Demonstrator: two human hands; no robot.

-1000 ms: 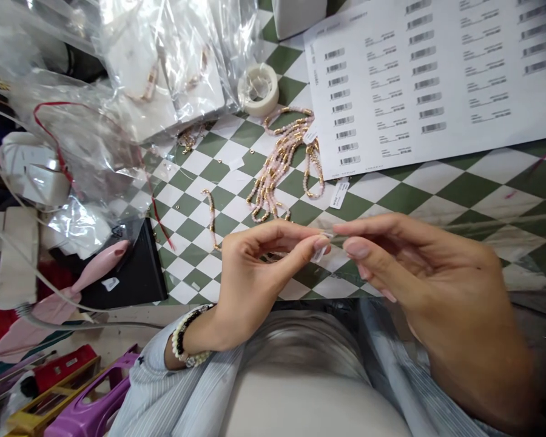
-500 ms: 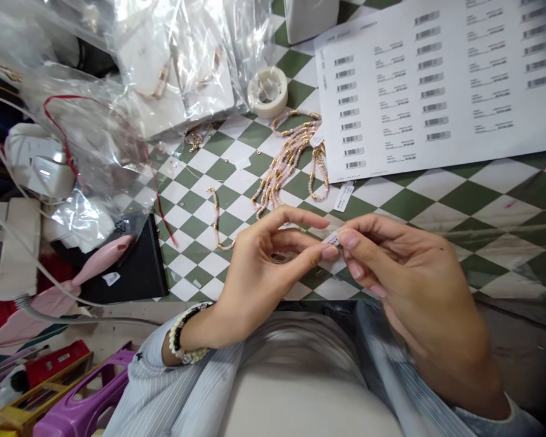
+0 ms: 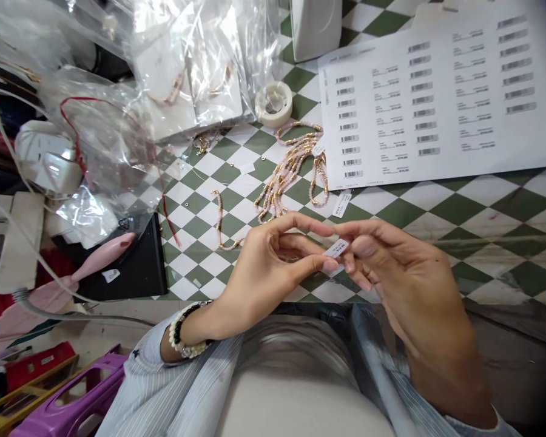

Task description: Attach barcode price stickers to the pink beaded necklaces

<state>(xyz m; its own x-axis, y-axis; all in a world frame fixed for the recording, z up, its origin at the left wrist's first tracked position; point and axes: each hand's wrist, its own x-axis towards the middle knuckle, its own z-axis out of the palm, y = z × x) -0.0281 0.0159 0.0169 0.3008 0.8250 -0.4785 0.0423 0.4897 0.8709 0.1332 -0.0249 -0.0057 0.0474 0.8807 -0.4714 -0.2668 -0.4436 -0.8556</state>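
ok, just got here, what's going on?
A person holds a small printed tag in the fingers of the left hand. The right hand is up against it, fingertips by the tag's far end; whether they grip it isn't clear. Past the hands, pink-and-gold beaded strands lie bunched on the checkered tabletop, with a sheet of barcodes to their right and a tape roll just beyond.

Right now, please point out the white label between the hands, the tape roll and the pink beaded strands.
White label (image 3: 335,248): head view, printed face.
Tape roll (image 3: 273,117): head view, ring's near side.
Pink beaded strands (image 3: 283,173): head view, middle of the bundle.
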